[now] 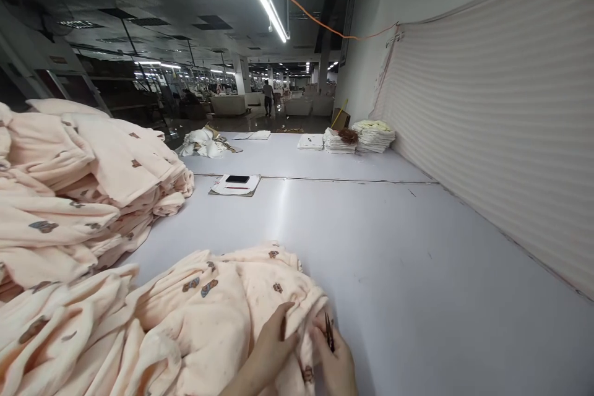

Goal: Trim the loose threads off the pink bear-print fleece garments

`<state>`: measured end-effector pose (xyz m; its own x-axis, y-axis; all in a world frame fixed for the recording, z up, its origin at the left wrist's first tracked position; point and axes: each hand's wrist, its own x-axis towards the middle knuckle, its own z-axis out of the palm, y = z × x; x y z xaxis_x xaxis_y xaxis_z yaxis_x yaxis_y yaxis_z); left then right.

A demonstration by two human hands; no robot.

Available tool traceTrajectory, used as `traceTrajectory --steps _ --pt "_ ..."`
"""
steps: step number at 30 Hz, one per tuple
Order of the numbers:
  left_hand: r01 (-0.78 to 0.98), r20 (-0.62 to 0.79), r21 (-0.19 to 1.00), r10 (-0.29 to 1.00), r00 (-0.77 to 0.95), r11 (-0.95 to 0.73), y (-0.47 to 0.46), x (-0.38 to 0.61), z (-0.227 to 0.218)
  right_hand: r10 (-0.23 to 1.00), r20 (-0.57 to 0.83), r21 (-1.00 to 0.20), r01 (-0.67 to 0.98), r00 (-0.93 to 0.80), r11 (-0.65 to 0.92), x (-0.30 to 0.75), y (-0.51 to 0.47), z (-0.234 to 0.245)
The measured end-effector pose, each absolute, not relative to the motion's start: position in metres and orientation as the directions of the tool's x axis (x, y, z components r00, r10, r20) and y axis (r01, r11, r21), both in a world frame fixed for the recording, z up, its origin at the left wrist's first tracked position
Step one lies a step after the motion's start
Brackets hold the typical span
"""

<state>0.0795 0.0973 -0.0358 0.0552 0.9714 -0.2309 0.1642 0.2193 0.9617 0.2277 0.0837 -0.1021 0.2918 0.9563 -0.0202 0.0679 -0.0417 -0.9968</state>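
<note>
1. Left hand [273,346] pinching peach garment [223,315] at table's [417,272] near edge, fold kept taut.
2. Right hand [336,365] closed on thread snips [329,331], blades up beside pinched fabric.

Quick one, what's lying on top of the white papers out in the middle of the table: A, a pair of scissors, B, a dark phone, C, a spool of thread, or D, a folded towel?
B: a dark phone lies flat on the white papers, beyond the peach garment.
</note>
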Motion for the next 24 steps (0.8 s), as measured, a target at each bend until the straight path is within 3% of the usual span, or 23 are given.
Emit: traceTrajectory --steps 5,9,14,17,19,21,24 --pt "0.177 -0.209 0.961 0.978 -0.026 0.21 0.109 0.055 -0.036 0.931 0.035 -0.968 0.244 0.363 -0.059 0.247 0.121 -0.105" --pt "0.249 -0.052 0.965 0.991 -0.127 0.082 0.112 0.046 -0.032 0.95 0.08 -0.95 0.313 0.302 -0.02 0.239 0.135 -0.091" --pt "0.316 0.037 0.947 0.998 0.058 -0.053 0.092 0.069 -0.021 0.974 0.094 -0.946 0.322 0.208 0.022 0.224 0.108 -0.069" --pt "0.331 0.071 0.942 0.997 -0.017 -0.061 0.082 0.088 -0.018 0.975 0.132 -0.94 0.335 0.176 0.066 0.219 0.088 -0.061" --pt "0.328 0.069 0.944 0.995 -0.077 -0.04 0.08 0.091 -0.012 0.955 0.237 -0.9 0.41 0.176 0.148 0.221 0.082 -0.055" --pt "0.235 0.029 0.972 0.998 -0.049 -0.017 0.079 0.087 -0.001 0.918 0.367 -0.814 0.529 0.149 0.24 0.225 0.081 -0.049" --pt "-0.185 -0.242 0.948 0.964 0.109 0.259 0.078 0.075 0.02 0.885 0.455 -0.694 0.662 0.1 0.282 0.229 0.085 -0.039"
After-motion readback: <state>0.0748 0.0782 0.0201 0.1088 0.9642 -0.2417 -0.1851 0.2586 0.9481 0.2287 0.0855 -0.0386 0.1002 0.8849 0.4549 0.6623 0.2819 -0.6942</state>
